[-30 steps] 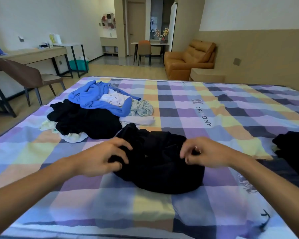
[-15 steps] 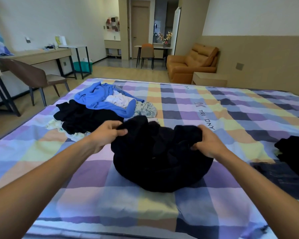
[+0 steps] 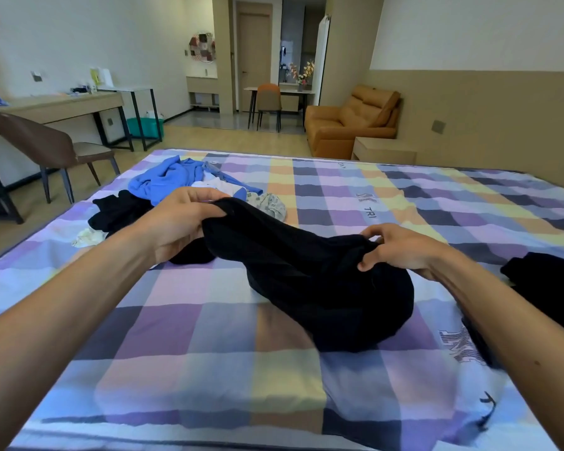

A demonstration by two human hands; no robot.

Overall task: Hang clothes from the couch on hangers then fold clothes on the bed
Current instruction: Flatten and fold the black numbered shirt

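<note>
Bedding in a soft checked weave of purple, yellow and blue covers the bed (image 3: 209, 369), wide and flat, and it carries all the clothes in view. The couch (image 3: 349, 125) beyond the far edge is smooth orange leather with no clothing on it. The hanging half therefore looks finished, though no hangers are visible to confirm it. Folding seems barely begun.

The black garment (image 3: 323, 288), a thick matte cloth, lies bunched mid-bed toward the near edge. One end is lifted and it is not yet spread flat. Near the far left corner a loose pile (image 3: 163, 185) of blue, black and pale cloth waits unfolded. At the right edge sits another dark garment (image 3: 547, 281); whether it is folded I cannot tell.

The left hand (image 3: 179, 222) grips the raised end of the black garment in curled fingers. The right hand (image 3: 401, 249) pinches the cloth at its other side.
</note>
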